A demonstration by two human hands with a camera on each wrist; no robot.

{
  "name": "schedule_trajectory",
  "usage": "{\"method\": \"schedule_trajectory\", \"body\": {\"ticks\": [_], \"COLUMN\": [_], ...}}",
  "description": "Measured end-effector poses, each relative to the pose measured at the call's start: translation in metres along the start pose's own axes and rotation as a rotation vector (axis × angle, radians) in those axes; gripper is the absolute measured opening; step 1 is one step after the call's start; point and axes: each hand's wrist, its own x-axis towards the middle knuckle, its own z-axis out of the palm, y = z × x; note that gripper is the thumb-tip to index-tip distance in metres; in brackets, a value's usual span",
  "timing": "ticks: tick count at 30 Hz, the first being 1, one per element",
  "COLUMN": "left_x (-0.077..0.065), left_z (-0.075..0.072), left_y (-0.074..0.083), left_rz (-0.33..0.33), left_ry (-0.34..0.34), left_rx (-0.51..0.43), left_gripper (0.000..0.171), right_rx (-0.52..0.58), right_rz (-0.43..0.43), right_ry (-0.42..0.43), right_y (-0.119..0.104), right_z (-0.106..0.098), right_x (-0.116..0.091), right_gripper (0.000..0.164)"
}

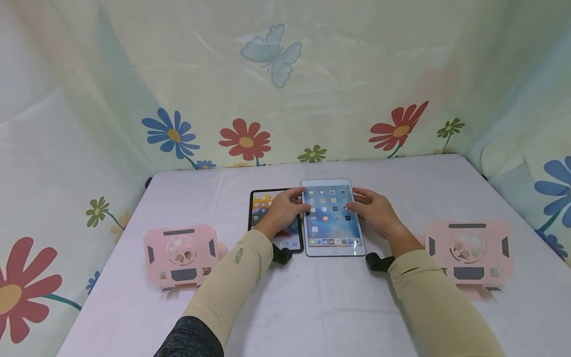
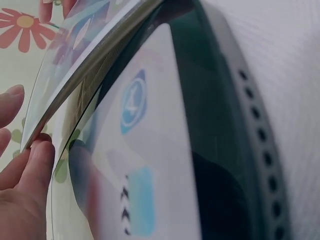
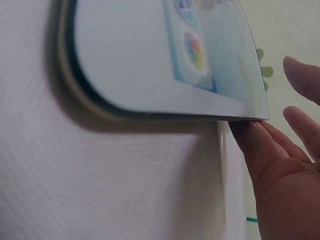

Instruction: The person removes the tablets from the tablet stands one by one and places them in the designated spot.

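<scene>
A white tablet (image 1: 332, 228) with a lit home screen is between my two hands, upright in the head view. My left hand (image 1: 283, 210) grips its left edge, thumb over the front. At the opposite edge my right hand (image 1: 379, 215) holds it, with fingertips against the underside in the right wrist view. A black-framed tablet (image 1: 256, 215), its screen also lit, lies to the left, partly hidden under my left hand and wrist. In the left wrist view, the white tablet (image 2: 95, 45) stands raised at an angle beside the black-framed tablet (image 2: 220, 150).
A pink tablet stand (image 1: 200, 243) sits left of my left forearm, and a second pink stand (image 1: 490, 243) sits at the right, partly behind my right sleeve. White cloth covers the table (image 1: 330, 307). A flower-printed curtain (image 1: 339, 74) hangs behind it.
</scene>
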Motion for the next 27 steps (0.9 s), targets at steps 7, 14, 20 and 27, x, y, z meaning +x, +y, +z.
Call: {"method": "schedule_trajectory", "body": {"ticks": [7,14,20,27], "left_x": [-0.0003,0.0025,0.0038,0.0048], "left_z": [-0.001,-0.004,-0.0051,-0.0048], "left_y": [-0.0001,-0.0012,-0.0032,-0.0035], "left_rz": [-0.004,0.007,-0.003,0.003], "left_ry": [0.007,-0.01,-0.031,-0.03], "left_rx": [0.041,0.038,-0.003,-0.008], "left_gripper": [0.054,0.053,0.054,0.054], "right_rx": [-0.013,-0.005,0.005,0.005], "right_rz": [-0.002,-0.011,-0.008,-0.008], "right_ry": [0.008,0.001,-0.016,-0.018], "right_y": [0.0031,0.003,0.0028,0.0023], "right_z": [0.0034,0.0032,0.0043,0.0066], "right_x": [0.0015,0.0011,0.0017,0.0034], "right_gripper": [0.066,0.065,0.068,0.074]}}
